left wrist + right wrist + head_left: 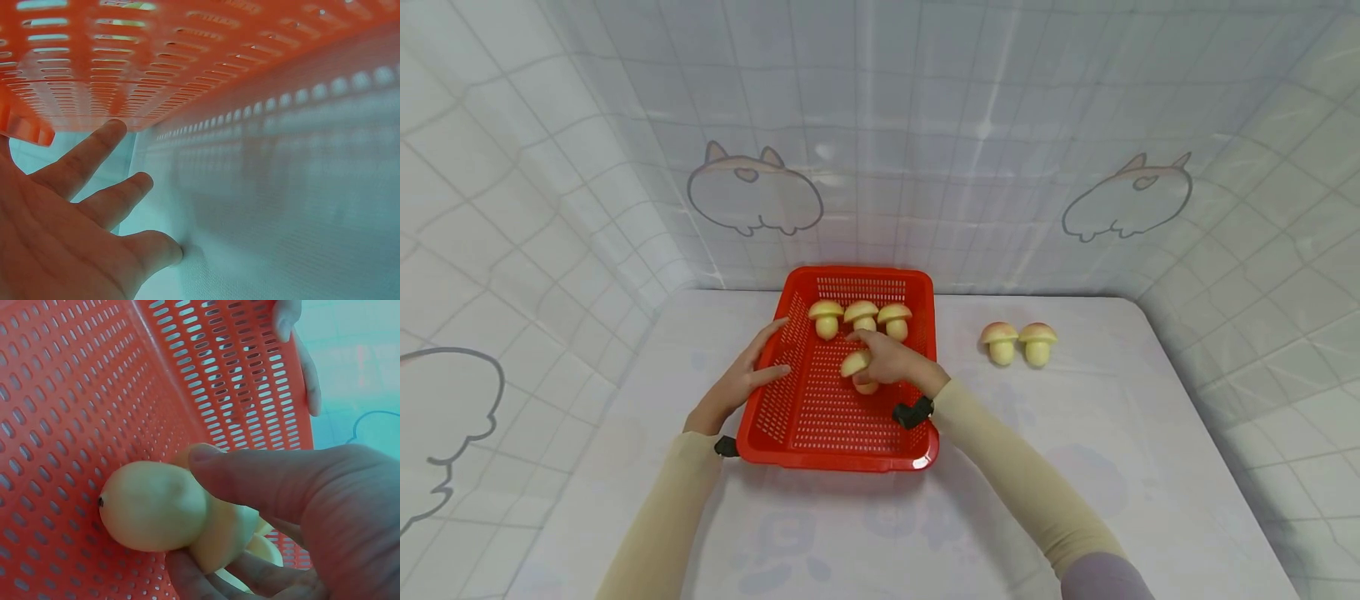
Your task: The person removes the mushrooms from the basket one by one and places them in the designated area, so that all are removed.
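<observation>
My right hand [891, 360] is inside a red slotted plastic basket [837, 460] and pinches a toy mushroom [153, 506] between thumb and fingers. Its pale round stem points toward me, with the cap partly hidden behind the fingers. Just beyond, three similar mushrooms [861, 313] stand in a row near the basket's far wall. My left hand [747, 375] rests at the basket's left rim, the thumb reaching over the edge. In the left wrist view, its other fingers [119, 200] spread out straight along the outside of the slotted wall.
Two more toy mushrooms [1018, 342], with pinkish-topped caps, stand side by side on the white table [1075, 467] to the right of the basket. A tiled-pattern sheet [925, 150] with cartoon outlines hangs behind and at both sides.
</observation>
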A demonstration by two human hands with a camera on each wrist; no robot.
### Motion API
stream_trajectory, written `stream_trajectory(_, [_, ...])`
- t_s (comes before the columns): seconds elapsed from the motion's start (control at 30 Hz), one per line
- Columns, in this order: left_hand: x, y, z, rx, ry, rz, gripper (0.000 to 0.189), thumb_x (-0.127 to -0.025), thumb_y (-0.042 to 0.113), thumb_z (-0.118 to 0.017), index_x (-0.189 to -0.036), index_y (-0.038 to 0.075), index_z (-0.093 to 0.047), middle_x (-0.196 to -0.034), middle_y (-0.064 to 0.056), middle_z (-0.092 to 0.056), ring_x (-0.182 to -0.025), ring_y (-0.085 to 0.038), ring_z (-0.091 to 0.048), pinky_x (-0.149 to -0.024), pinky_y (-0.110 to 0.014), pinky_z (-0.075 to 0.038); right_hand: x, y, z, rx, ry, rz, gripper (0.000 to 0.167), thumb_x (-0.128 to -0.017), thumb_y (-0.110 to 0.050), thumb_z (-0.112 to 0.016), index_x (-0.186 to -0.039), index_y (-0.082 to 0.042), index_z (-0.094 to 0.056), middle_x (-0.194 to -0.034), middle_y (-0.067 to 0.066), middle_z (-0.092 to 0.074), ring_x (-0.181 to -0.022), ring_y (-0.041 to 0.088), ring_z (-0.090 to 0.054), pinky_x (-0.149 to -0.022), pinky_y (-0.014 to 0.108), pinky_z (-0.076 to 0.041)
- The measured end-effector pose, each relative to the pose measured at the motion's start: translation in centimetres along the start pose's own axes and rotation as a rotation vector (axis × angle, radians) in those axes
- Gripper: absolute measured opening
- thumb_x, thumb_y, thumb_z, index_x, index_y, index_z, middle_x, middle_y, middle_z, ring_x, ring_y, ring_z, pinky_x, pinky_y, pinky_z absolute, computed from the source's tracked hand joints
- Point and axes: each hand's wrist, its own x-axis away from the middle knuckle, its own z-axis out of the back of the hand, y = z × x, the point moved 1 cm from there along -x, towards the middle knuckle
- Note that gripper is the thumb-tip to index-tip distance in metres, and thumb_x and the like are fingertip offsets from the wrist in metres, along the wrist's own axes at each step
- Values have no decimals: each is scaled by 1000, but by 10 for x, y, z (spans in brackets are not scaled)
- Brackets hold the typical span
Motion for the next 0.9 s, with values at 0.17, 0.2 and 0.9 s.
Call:
stream_trajectory(0.17, [0,-1,0,2,-5,-5,76,-103,10,-55,-166,23,-14,-152,-26,-35,-118,-46,-56,-82,-38,-62,1,0,-1,26,-1,-4,65,-90,-12,-80,-147,-5,-50,-148,12,-54,-115,23,-56,-106,38,-48])
stream_trajectory(0.2, [0,-1,0,3,-7,-7,77,-102,10,-55,-166,22,-14,-152,-27,-35,-117,-46,-56,-82,-39,-62,1,0,-1,25,-1,-5,63,-90,-12,-80,-146,-5,-52,-146,12,-55,-114,23,-56,-104,38,-48])
stream_trajectory(0.9, [1,-4,-1,5,-1,-28,77,-103,9,-55,-166,24,-14,-156,-25,-32,-121,-47,-53,-83,-37,-61,-2,-5,-3,-34,-59,46,42,-91,-9,-78,-130,-7,-64,-136,12,-63,-122,26,-59,-102,38,-52])
